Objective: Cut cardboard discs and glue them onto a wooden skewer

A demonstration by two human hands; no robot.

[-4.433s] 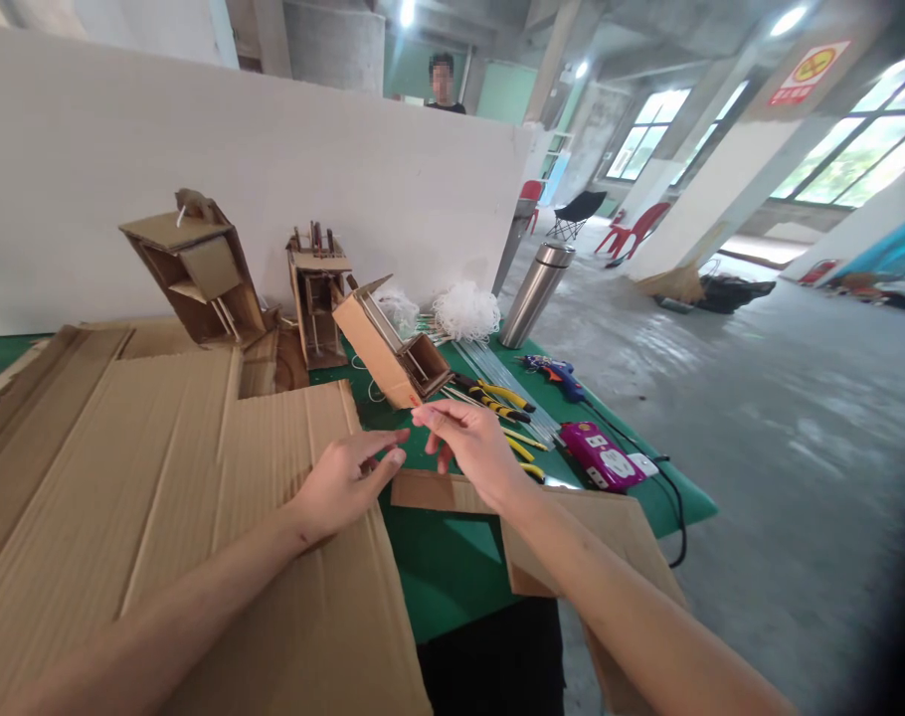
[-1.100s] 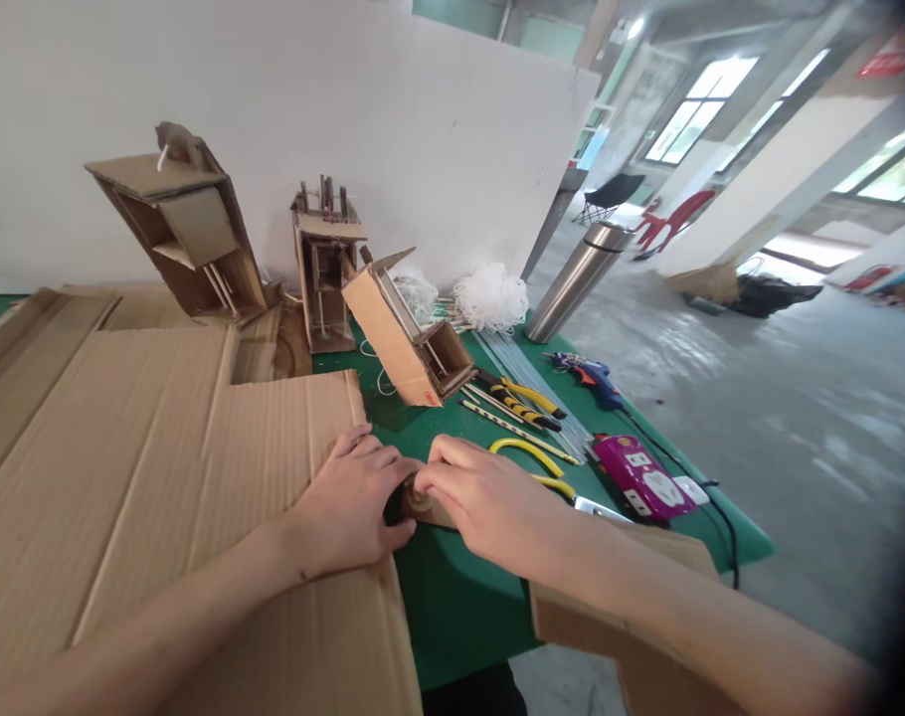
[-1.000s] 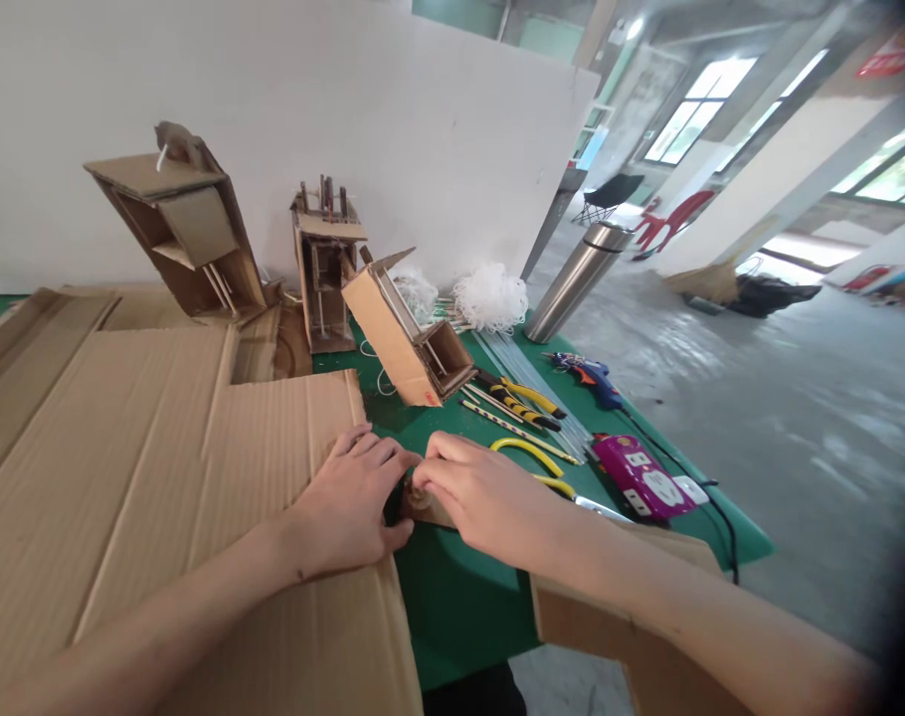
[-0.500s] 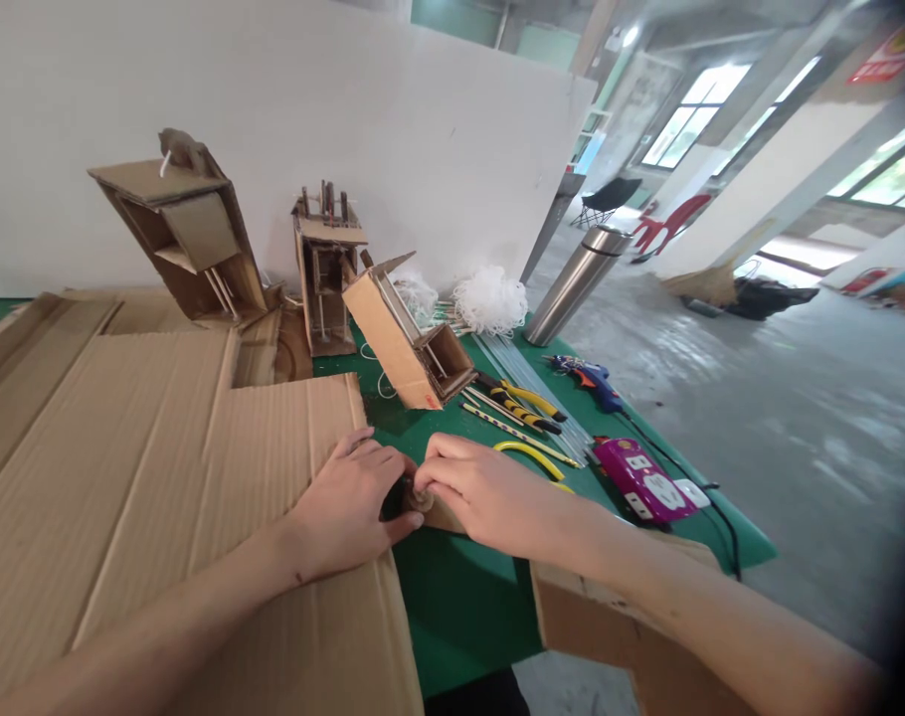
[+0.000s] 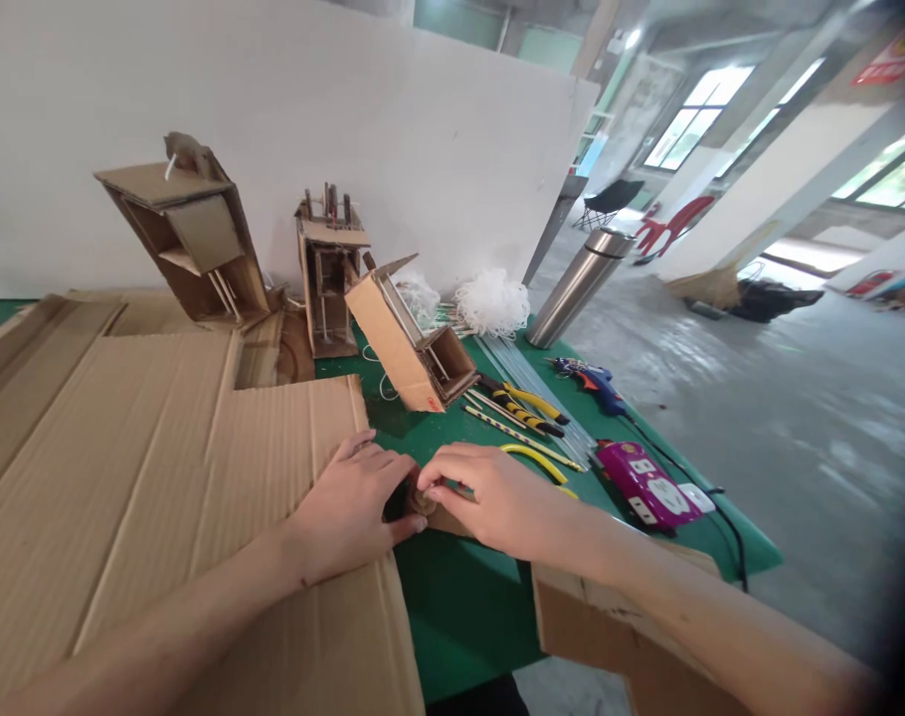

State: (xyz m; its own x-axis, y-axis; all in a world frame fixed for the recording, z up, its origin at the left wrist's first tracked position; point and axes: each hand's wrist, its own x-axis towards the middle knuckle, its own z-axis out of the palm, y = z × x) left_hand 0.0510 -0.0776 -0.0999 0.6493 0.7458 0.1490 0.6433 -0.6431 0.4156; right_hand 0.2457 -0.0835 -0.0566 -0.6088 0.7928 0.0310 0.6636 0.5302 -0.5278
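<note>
A small brown round piece, coiled-looking like rolled cardboard (image 5: 424, 501), lies between my two hands over the green tabletop. My left hand (image 5: 354, 502) rests at the edge of the large cardboard sheet (image 5: 146, 467), its thumb and forefinger closed around the piece from the left. From the right, my right hand (image 5: 489, 494) pinches at the top of it with thumb and fingertips. Whether anything thin sits in that pinch is hidden. A flat strip of cardboard (image 5: 451, 521) shows under my right hand.
Behind stand cardboard box models (image 5: 325, 288), one tilted (image 5: 404, 343). Rightward lie yellow-black pliers (image 5: 523, 408), clear glue sticks (image 5: 531, 383), a yellow tube (image 5: 536, 457), a blue glue gun (image 5: 598, 383), a purple power strip (image 5: 650, 484) and a steel flask (image 5: 581, 288).
My right hand's fingers have shifted slightly at the top of the round piece, and the gap between its thumb and fingers shows more. My left hand stays in place.
</note>
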